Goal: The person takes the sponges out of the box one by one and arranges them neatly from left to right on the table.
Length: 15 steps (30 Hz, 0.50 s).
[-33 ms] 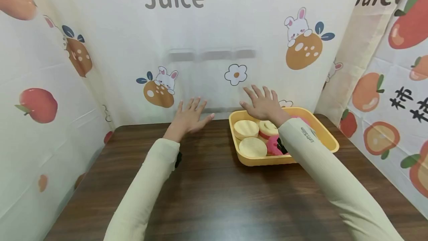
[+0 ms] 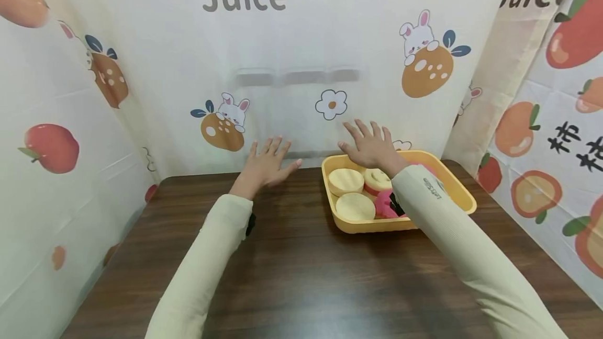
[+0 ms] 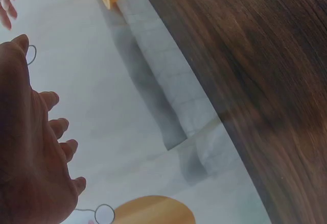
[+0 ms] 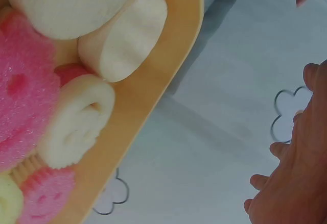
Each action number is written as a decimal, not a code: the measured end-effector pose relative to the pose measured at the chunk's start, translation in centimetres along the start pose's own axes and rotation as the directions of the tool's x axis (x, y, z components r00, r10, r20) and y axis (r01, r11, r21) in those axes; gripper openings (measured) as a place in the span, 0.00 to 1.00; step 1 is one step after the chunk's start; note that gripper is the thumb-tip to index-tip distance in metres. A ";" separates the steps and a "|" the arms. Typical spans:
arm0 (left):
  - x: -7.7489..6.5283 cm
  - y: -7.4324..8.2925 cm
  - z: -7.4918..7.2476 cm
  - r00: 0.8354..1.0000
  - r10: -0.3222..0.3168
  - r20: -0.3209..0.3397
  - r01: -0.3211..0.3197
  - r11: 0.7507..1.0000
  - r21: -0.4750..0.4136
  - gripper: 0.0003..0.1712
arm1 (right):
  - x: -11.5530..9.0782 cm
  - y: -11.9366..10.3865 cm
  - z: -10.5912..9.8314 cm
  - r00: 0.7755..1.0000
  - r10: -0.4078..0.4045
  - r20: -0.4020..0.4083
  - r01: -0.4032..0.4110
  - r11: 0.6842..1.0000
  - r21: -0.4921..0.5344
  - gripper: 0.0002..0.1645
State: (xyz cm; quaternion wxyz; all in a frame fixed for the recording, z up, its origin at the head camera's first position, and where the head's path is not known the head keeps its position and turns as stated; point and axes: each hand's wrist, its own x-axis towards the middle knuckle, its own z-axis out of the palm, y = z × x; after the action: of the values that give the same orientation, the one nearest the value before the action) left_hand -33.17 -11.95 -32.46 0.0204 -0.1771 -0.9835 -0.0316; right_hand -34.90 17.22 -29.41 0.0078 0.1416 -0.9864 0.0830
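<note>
My left hand (image 2: 264,168) hovers near the table's back edge, fingers spread and holding nothing. In the left wrist view the same hand (image 3: 33,157) appears at the left side against the white cloth. Over the back rim of a yellow tray (image 2: 372,227) reaches my right hand (image 2: 369,149), its fingers also spread with nothing in them. The tray holds cream round pieces (image 2: 355,206), a cream swirled piece (image 2: 377,178) with a red base, and a bright pink piece (image 2: 385,204). A smaller pink piece (image 4: 48,196) with face-like marks shows in the right wrist view. My right forearm hides part of the contents.
A dark wooden table (image 2: 292,266) lies under both arms. White cloth (image 2: 292,35) printed with fruit and rabbits hangs behind it and along both sides. The tray stands at the back right, near the right-hand cloth.
</note>
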 end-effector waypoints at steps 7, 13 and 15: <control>0.5 0.7 0.3 1.000 -0.022 0.006 0.022 0.997 -0.078 0.49 | 1.2 2.2 0.5 0.997 0.030 0.076 -0.033 0.999 0.037 0.45; 1.0 0.9 1.1 1.000 -0.030 -0.006 0.029 0.995 -0.100 0.48 | 0.3 3.1 0.6 0.996 0.046 0.072 -0.051 0.997 0.062 0.44; 1.1 1.0 1.3 0.999 -0.029 -0.020 0.027 0.995 -0.101 0.48 | -0.2 3.1 0.5 0.997 0.049 0.062 -0.053 0.996 0.072 0.43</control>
State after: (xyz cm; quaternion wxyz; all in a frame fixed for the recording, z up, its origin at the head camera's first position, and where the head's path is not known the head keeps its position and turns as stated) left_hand -33.91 -10.56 -33.64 0.0214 -0.1637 -0.9828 -0.0833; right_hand -35.55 20.17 -30.41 -0.0292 0.1190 -0.9858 0.1153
